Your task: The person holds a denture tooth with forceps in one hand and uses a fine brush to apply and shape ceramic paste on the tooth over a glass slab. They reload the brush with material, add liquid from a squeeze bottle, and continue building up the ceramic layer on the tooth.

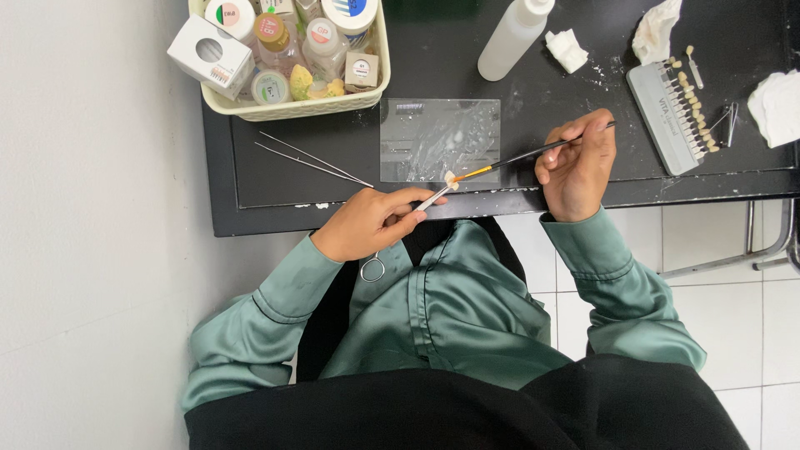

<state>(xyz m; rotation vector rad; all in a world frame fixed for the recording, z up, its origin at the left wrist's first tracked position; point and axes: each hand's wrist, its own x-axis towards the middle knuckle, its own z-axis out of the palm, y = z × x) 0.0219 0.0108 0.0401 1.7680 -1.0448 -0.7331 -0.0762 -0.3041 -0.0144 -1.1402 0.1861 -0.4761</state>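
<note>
At the desk's [275, 212] front edge, left hand [367, 225] grips forceps [429, 200] holding a small tooth [451, 177]; right hand [579, 162] grasps a brush [533, 152], tip touching it. Coating seems underway; the next stroke likely needs steadiness.

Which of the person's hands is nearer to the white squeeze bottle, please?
The right hand; it lies below and slightly right of the squeeze bottle. The left hand is farther, down at the table's near edge.

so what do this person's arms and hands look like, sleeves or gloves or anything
Both arms are in long, glossy sage-green satin sleeves with dark piping above buttoned cuffs. The left hand and right hand are bare: no gloves, and no rings or watch that show. A black garment covers the chest.
</note>
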